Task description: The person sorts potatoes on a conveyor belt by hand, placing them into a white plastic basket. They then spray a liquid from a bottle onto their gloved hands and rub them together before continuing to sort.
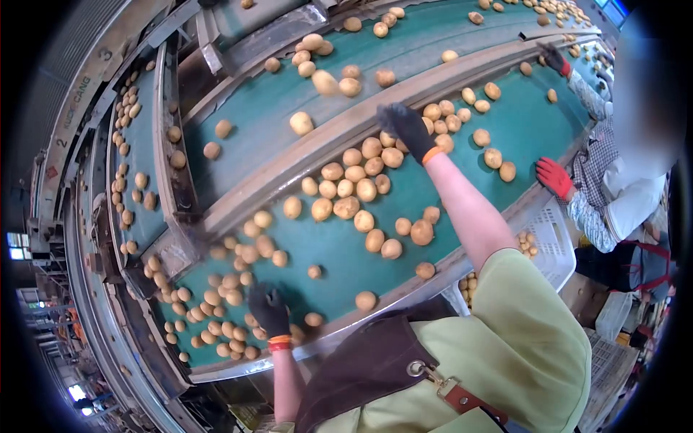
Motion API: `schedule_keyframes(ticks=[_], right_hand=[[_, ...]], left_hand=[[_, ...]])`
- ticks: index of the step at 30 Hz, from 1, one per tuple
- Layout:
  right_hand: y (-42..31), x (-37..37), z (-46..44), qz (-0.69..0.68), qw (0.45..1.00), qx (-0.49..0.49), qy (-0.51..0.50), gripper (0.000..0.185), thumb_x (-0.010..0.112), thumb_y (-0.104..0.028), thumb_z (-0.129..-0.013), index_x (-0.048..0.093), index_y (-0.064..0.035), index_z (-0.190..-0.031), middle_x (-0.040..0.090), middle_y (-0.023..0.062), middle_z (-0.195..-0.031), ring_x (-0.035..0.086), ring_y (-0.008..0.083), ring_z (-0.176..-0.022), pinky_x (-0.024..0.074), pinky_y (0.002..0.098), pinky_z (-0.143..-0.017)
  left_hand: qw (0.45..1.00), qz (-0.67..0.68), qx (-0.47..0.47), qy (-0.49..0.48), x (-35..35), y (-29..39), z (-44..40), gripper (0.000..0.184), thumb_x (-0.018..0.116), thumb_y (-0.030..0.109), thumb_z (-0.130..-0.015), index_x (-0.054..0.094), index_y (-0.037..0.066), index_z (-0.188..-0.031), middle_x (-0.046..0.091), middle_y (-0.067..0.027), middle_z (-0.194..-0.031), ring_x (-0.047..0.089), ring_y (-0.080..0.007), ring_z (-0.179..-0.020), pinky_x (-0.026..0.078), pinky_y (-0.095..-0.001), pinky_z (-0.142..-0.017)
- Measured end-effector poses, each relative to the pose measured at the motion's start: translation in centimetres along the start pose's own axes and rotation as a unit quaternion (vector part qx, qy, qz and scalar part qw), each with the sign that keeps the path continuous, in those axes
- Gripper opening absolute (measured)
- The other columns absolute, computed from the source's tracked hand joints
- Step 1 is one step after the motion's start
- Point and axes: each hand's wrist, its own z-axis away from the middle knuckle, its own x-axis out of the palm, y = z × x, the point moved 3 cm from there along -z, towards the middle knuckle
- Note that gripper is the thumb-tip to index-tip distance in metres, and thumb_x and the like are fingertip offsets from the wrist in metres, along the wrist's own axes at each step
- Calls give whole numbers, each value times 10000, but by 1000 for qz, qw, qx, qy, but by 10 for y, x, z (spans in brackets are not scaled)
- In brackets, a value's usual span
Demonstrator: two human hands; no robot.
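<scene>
My left hand [268, 310], in a dark glove with an orange cuff, hovers low over the near green belt [332, 278]. Its fingers look slightly apart and hold nothing I can see, with potatoes [232, 280] close beside it. My right hand [406, 131], gloved the same way, reaches across to the wooden divider [289, 162] between the two belts. No potato shows in its loosely bent fingers, though their undersides are hidden. A cluster of potatoes [354, 173] lies below and left of it. One blurred potato [325, 82] is over the far belt [249, 162].
At the right, a co-worker in a checked garment [593, 162] has a red-gloved hand [554, 178] at the belt's edge and a dark-gloved hand [554, 59] over the belt. A white plastic crate [556, 242] with potatoes stands beside the near edge. Another potato-carrying belt [144, 173] runs at left.
</scene>
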Motion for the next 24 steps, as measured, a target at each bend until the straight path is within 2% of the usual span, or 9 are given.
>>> schedule_keyframes(ticks=[3,5,11,12,13,16,20,21,24], right_hand=[[-40,13,23,-181,949,199,-165,115,599,-216,-882,660,-127,-923,641,92,-778,677,261,-750,534,425,-640],[-89,59,79,130,974,8,185,154,656,-265,-818,652,-129,-890,641,120,-870,646,285,-717,519,459,-611],[-135,33,122,-235,967,91,40,183,642,-267,-893,687,-122,-995,679,135,-1044,660,327,-901,521,444,-790],[-131,31,123,-314,943,104,-35,190,639,-274,-911,687,-114,-1002,692,121,-1063,672,295,-938,525,415,-809],[-114,52,115,-606,739,123,-270,283,640,-325,-941,673,-92,-1097,695,78,-1040,653,206,-972,517,368,-842],[-106,-14,59,-643,717,151,-221,433,729,-273,-947,611,-31,-1286,637,105,-1271,588,199,-1159,482,368,-971],[4,-52,-4,-350,910,-160,154,477,612,-248,-1028,524,-41,-1450,531,68,-1474,516,199,-1321,447,369,-1085],[25,-84,3,-645,748,147,52,449,613,-197,-1015,545,-41,-1431,590,84,-1411,549,173,-1291,465,365,-1071],[166,-50,33,-72,956,240,152,491,637,-362,-943,607,-31,-1305,676,177,-1225,640,326,-1155,504,435,-998]], left_hand=[[994,54,89,-38,8,91,-9,386,749,127,-859,673,70,-1233,613,-194,-1364,550,-396,-1294,405,-507,-1121],[969,116,200,-84,16,147,-12,423,737,173,-880,645,99,-1286,608,-193,-1354,560,-404,-1271,414,-527,-1115],[846,225,364,-319,47,249,8,377,713,246,-895,670,102,-1241,593,-199,-1372,524,-422,-1289,377,-550,-1128],[845,216,355,-337,56,242,14,379,712,248,-892,670,106,-1241,582,-198,-1389,518,-424,-1296,376,-554,-1130],[843,206,347,-357,63,234,19,380,711,250,-890,671,109,-1241,570,-196,-1406,512,-425,-1303,374,-558,-1133],[869,92,374,-310,41,201,7,394,719,266,-883,671,104,-1238,572,-190,-1407,505,-424,-1317,364,-559,-1148],[953,16,235,-192,8,142,-13,371,740,258,-849,682,106,-1183,612,-201,-1329,525,-422,-1272,373,-573,-1130],[965,46,171,-194,1,116,-19,348,743,246,-844,693,101,-1156,629,-190,-1297,549,-415,-1236,378,-567,-1115],[971,-62,122,-195,-31,68,-33,288,756,184,-811,712,71,-1072,674,-177,-1212,588,-386,-1186,372,-547,-1111]])
